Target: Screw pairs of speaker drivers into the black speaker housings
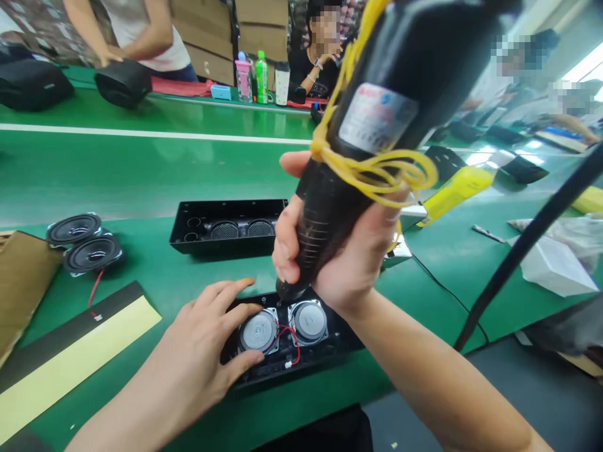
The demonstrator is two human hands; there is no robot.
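A black electric screwdriver [325, 207] with a yellow cord looped round it is gripped in my right hand [348, 257], its lower end over the upper edge of a black speaker housing [339, 339]. Inside that housing lie two round speakers, a left one [258, 331] and a right one [308, 321], with a red wire [296, 345] ending in a white plug. My left hand [211, 333] rests at the housing's left end, thumb and fingers spread around the left speaker. The screwdriver's tip contact is too small to make out.
Behind stands another black housing [226, 229] with mesh openings. Loose speakers [92, 251], a cardboard box [23, 282] and a yellow strip [85, 364] lie left. A yellow bottle [456, 191], a white box [556, 263] and a black diagonal bar [527, 245] are right. People sit or stand across the table [141, 169].
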